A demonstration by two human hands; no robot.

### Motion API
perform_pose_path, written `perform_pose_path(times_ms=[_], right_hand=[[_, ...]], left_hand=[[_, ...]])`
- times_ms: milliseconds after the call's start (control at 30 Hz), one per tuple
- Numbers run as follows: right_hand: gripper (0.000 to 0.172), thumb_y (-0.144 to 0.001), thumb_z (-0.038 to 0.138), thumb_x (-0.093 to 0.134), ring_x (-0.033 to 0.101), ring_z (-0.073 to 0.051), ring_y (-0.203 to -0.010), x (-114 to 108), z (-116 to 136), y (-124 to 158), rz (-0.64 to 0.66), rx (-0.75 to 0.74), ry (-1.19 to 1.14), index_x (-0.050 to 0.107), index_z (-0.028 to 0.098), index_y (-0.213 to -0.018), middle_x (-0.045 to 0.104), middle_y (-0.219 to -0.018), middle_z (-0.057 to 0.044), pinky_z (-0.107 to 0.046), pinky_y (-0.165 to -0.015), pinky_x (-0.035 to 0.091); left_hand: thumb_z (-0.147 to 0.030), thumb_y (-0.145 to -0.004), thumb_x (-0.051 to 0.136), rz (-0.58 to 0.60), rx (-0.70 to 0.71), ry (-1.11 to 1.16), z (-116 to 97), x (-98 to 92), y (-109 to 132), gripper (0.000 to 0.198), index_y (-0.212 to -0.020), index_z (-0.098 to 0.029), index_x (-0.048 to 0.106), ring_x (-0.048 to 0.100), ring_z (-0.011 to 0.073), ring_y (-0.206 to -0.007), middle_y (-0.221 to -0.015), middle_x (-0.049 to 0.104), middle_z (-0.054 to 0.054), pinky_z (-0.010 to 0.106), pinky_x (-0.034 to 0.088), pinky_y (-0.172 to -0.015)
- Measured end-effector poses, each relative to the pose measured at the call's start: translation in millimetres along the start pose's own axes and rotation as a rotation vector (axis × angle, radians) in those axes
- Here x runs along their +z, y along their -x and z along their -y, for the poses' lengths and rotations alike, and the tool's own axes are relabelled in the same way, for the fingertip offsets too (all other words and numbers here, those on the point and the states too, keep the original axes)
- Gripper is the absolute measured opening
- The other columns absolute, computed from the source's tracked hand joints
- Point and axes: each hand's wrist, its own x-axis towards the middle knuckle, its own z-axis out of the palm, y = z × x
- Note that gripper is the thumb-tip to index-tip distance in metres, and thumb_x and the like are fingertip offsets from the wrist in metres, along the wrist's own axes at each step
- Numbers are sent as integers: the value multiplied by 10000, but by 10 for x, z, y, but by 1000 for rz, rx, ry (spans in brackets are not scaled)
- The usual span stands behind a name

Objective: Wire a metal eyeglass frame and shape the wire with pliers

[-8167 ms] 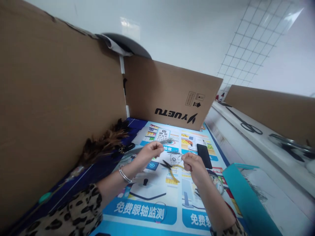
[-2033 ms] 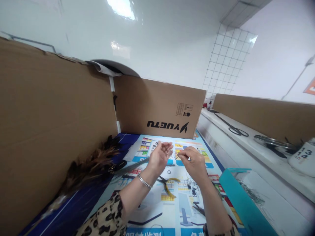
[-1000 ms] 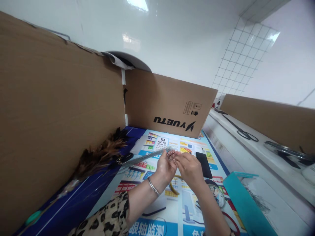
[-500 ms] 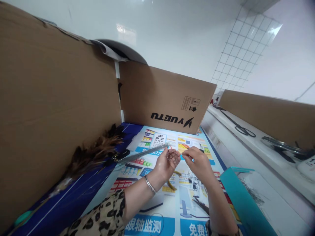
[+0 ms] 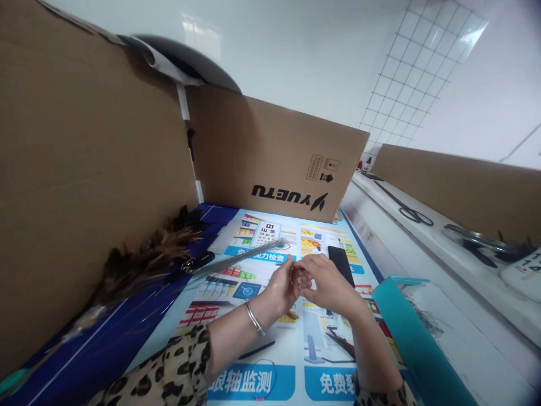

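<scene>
My left hand (image 5: 282, 287) is turned palm up with its fingers curled over something small and shiny, too small to make out. My right hand (image 5: 327, 282) meets it from the right, its thumb and fingertips pinched together at the left fingers. Whatever sits between them is mostly hidden. Beyond the hands lies a bundle of thin silvery wires (image 5: 240, 258). A flat black device like a phone (image 5: 341, 265) is just past my right hand. Below the wrists, dark-tipped pliers or scissors (image 5: 340, 341) lie partly behind my right forearm, and a yellow handle (image 5: 289, 317) shows under my left hand.
Cardboard panels (image 5: 274, 152) wall off the back and left. Brown feathers (image 5: 143, 265) lie along the left side. At right stand a teal box (image 5: 416, 332) with fine wires in it and a white ledge with black scissors (image 5: 412, 214). A printed sheet (image 5: 253, 344) covers the table.
My right hand has moved left, closing the small gap to my left hand. The black device is now in plain view. The camera has tilted and shifted a little.
</scene>
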Motion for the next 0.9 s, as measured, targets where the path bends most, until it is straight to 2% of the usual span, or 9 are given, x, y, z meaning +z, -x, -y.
perform_pose_path(times_ms=[200, 367, 500, 600, 767, 833, 900], right_hand=[[467, -621, 169, 691, 487, -215, -924, 75, -24, -9, 61, 31, 20, 554, 214, -1065, 575, -970, -48, -332, -775, 373], [448, -619, 200, 707, 500, -202, -868, 135, -42, -3, 66, 18, 19, 563, 219, -1042, 580, -910, -35, -317, -749, 364], [420, -609, 224, 717, 502, -197, -843, 179, -51, -3, 84, 18, 10, 569, 211, -1003, 580, -883, -28, -314, -740, 361], [405, -621, 214, 703, 499, -201, -858, 174, -53, -3, 84, 27, -7, 565, 211, -1002, 579, -901, -32, -318, -749, 363], [371, -644, 234, 696, 495, -201, -866, 62, -71, 32, 56, 53, -11, 561, 212, -989, 574, -904, -31, -338, -785, 373], [381, -646, 294, 710, 494, -209, -884, -5, -90, 61, 37, 65, -2, 563, 209, -987, 571, -917, -40, -348, -791, 379], [415, -649, 351, 711, 492, -221, -913, -72, -118, 97, 15, 72, 9, 563, 210, -1009, 571, -949, -52, -357, -793, 387]], left_hand=[[-346, -898, 416, -110, -10, -55, 29, 40, 62, 340, -730, -105, 587, 599, 154, -516, -595, 625, 57, 253, 473, -516], [-408, -867, 466, -103, -17, -87, 30, 4, 67, 343, -762, -110, 600, 635, 173, -610, -697, 663, 81, 277, 502, -597], [-436, -835, 508, -119, -39, -115, 39, -33, 57, 337, -738, -123, 587, 626, 180, -574, -657, 653, 62, 273, 488, -535], [-453, -835, 499, -92, -57, -119, 43, -64, 44, 354, -744, -122, 588, 613, 173, -554, -638, 638, 56, 268, 481, -521], [-498, -842, 451, 78, -81, -141, 37, -135, 14, 417, -814, -110, 601, 590, 165, -565, -663, 608, 69, 271, 469, -536], [-494, -837, 462, 82, -61, -181, 29, -159, 7, 402, -824, -115, 596, 592, 167, -603, -706, 609, 71, 277, 469, -553], [-455, -823, 509, 37, -5, -249, 17, -172, 8, 341, -816, -124, 594, 591, 159, -647, -758, 614, 68, 263, 461, -568]])
